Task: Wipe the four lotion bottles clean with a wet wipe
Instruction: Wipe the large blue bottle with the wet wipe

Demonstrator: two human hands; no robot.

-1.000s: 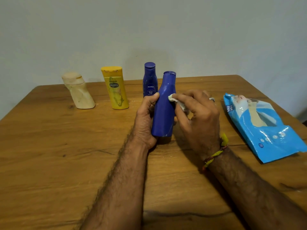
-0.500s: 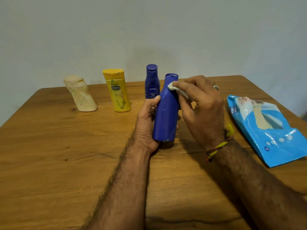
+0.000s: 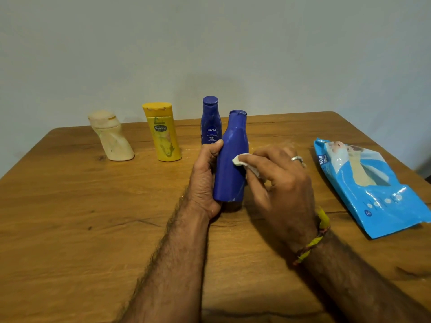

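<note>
The right hand [image 3: 279, 180] has come down from the cap of the big blue bottle [image 3: 231, 164] to its middle since half a second ago, and the folded wet wipe [image 3: 245, 163] now presses against the bottle's right flank. The fingers of that hand are closed on the wipe, pinching it against the plastic. The left hand [image 3: 205, 180] is wrapped around the bottle's left side, thumb up near the shoulder, holding it tilted slightly with its base just above or touching the wooden table [image 3: 70, 217]; I cannot tell which.

Right behind the held bottle stands a small blue bottle [image 3: 210, 122], upright and close to the left thumb. Further left stand a yellow bottle [image 3: 163, 134] and, apart from it, a cream bottle [image 3: 112, 138] with a slanted body. A blue wipes packet [image 3: 373, 185] lies flat to the right, near the table's right edge and clear of the right hand.

The near half of the table is open except for the two forearms. The far edge meets a plain pale wall [image 3: 210, 43].

The table is brown grained wood with rounded corners. The bottles are smooth plastic; the big blue one has pale scuffs. The packet is glossy and crinkled. A braided band [image 3: 314, 238] circles the right wrist, and a ring [image 3: 297, 159] sits on one finger.
</note>
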